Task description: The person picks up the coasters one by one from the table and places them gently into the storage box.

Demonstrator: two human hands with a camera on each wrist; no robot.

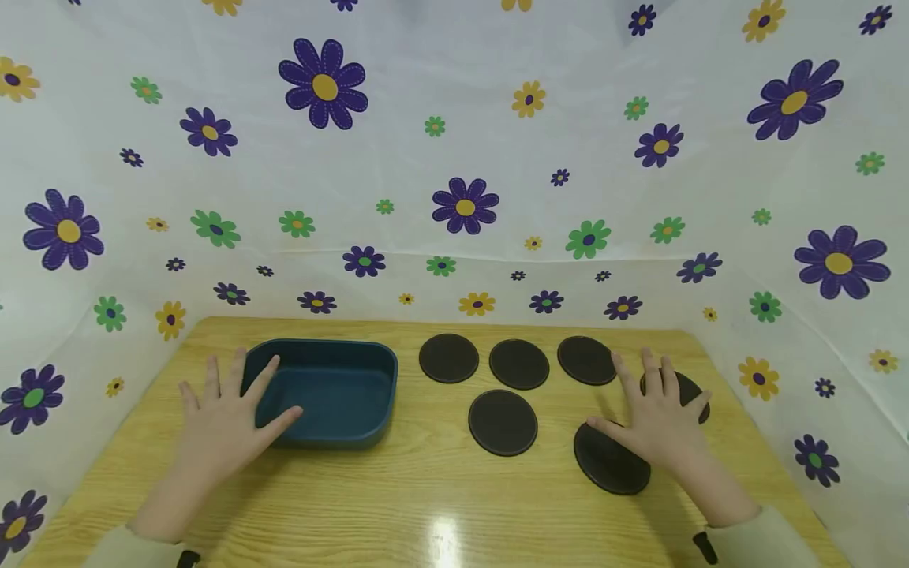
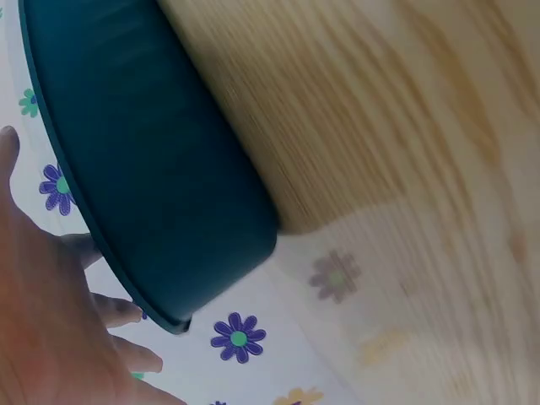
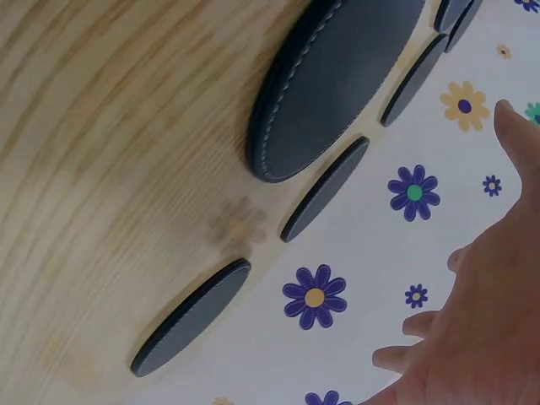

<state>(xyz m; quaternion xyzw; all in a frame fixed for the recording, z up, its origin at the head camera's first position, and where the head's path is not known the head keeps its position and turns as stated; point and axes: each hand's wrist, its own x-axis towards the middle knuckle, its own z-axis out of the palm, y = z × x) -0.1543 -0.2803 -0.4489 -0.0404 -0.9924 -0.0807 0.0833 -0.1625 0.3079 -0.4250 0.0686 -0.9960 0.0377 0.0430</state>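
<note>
My left hand (image 1: 226, 430) hovers with spread fingers over the left end of a dark teal rectangular bin (image 1: 327, 394), overlapping its rim in the head view. Nothing lies in the bin. On the right, my right hand (image 1: 660, 414) is spread in the air above two black round coasters, one near coaster (image 1: 612, 461) and one far-right coaster (image 1: 678, 394) partly hidden by it. Stitching runs round the edge of a coaster (image 3: 337, 84) in the right wrist view. Neither hand holds anything.
More black coasters lie flat on the wooden table (image 1: 398, 505): a back row with a left one (image 1: 449, 358), a middle one (image 1: 519, 364) and a right one (image 1: 585, 360), plus one in front (image 1: 503, 423). A white flowered cloth (image 1: 398, 158) surrounds the table's back and sides.
</note>
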